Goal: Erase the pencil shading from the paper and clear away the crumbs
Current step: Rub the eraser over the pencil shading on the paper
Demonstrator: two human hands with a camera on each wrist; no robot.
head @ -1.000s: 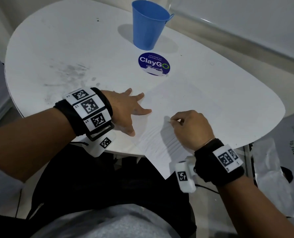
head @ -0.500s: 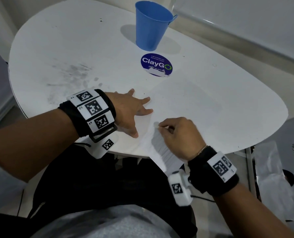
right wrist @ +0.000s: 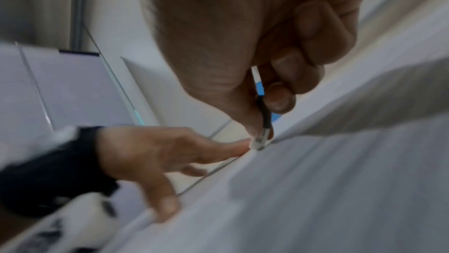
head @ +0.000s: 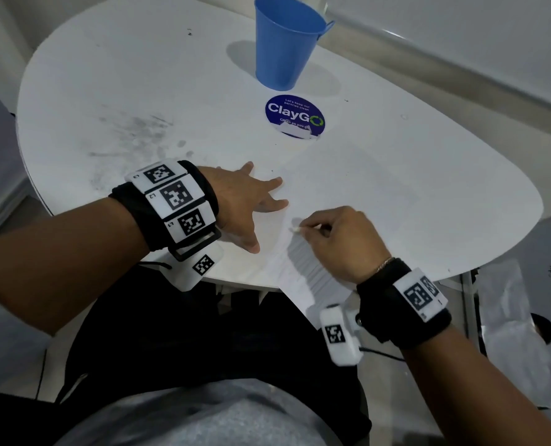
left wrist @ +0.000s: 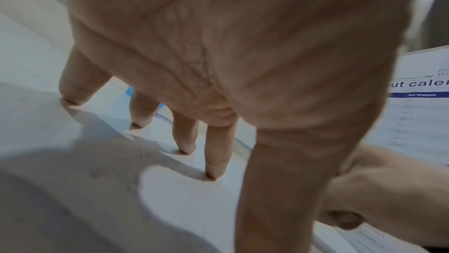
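My right hand pinches a thin pencil with its fingers curled round it. The little white eraser tip points left and touches the paper. The paper lies flat on the white worktop, with one corner hanging off the near edge. My left hand is spread open and flat, pressing the paper's left side, just beside the eraser tip. I think the next rub goes toward that hand. I cannot see the shading or crumbs clearly.

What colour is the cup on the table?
The cup is blue, clearest in the head view.
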